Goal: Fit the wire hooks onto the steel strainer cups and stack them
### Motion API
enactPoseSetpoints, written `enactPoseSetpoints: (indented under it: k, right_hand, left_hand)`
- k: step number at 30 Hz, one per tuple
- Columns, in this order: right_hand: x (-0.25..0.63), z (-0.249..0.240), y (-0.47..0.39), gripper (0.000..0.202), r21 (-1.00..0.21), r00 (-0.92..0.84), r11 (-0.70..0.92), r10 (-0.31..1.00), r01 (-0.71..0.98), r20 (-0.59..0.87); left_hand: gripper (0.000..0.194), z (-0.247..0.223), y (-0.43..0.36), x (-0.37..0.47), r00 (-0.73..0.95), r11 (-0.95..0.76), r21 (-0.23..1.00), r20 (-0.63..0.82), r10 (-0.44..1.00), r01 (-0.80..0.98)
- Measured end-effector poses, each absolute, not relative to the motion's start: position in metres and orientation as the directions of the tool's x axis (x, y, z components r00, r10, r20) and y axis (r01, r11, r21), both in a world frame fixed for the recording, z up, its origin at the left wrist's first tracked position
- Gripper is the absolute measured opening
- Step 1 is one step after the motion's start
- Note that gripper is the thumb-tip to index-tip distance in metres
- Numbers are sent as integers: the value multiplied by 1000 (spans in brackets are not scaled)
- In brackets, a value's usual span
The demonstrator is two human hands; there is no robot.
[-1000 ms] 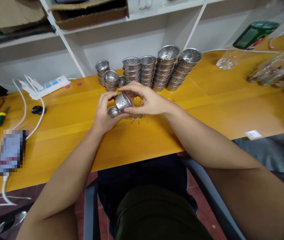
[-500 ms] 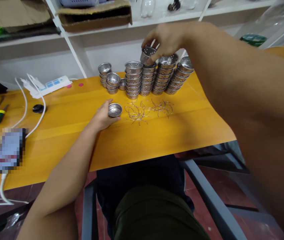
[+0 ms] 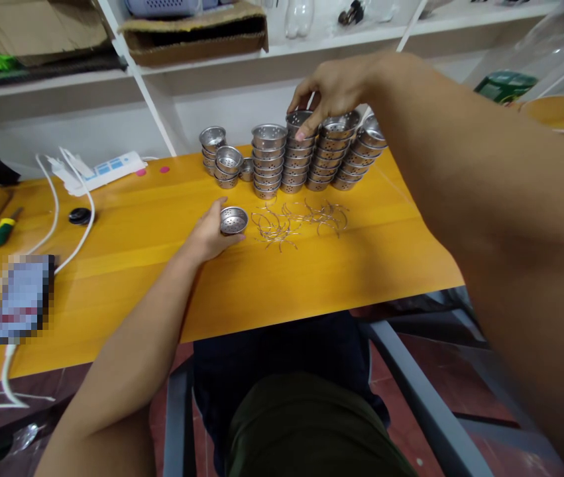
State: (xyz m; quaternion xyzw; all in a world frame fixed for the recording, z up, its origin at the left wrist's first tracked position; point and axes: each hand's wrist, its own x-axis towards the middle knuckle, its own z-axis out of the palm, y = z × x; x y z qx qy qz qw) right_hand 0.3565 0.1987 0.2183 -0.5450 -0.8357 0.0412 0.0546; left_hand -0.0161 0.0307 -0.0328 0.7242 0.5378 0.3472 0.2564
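My right hand [image 3: 329,93] grips the rim of a small perforated metal cup [image 3: 297,124] on top of the second tall stack [image 3: 294,161]. Its thumb is on the near side, and the fingertips are partly hidden behind. My left hand [image 3: 209,232] wraps round another perforated metal cup [image 3: 234,220], whose open top faces up, low over the table. Several more nested stacks stand alongside, among them a tall one [image 3: 267,162] to the left and one [image 3: 329,156] to the right. Thin curved wires [image 3: 279,228] lie loose in front of the stacks.
Shorter cup stacks [image 3: 226,173] stand at the back left. A white power strip [image 3: 107,173], cables, a round black object [image 3: 79,216], a screwdriver [image 3: 0,232] and a phone [image 3: 23,298] occupy the table's left side. White shelves [image 3: 202,86] rise behind.
My right hand has lowered its cup onto the second tall stack, where it now rests. The left hand still holds its cup in the same place. The view has shifted slightly.
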Motion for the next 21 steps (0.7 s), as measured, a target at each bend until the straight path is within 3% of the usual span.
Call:
enactPoseSetpoints:
  k: [4,7,8,10,11,12,15,19,21]
  right_hand:
    - [365,207,199,100,-37,-409,413,909,910,86]
    - [367,192,180,104,5,-476,499,823,866,310]
    - [365,184,168,94,-11,-513,574,740,819,436]
    - [355,163,134,54,-56,-540,748,526,661,658]
    - [347,150,115,43,-106,-560,828,460,550,690]
    - [337,136,94,32,-223,-581,872,461,435,671]
    - [301,92,39,24,-330,-690,910,408,251,598]
    - [266,51,2,36,-403,-723,870,470,283,507]
    - [259,43,-1,34,-438,-710,836,525,330,470]
  left_hand:
    - [122,-34,32,-5,151,-436,783,414,898,443]
    - [105,-31,32,2,125,-535,735,537,834,417]
    - [100,-30,31,3,126,-563,711,569,812,421]
    - [96,-29,30,4,134,-613,661,625,769,434]
    - [97,-28,29,4,137,-632,637,648,749,442]
    - [100,-28,28,4,138,-647,616,668,731,450]
    - [100,-27,27,6,162,-696,552,719,676,459]
    - [73,-26,26,12,148,-743,512,772,618,430]
    - [71,-27,25,14,113,-727,549,761,639,412]
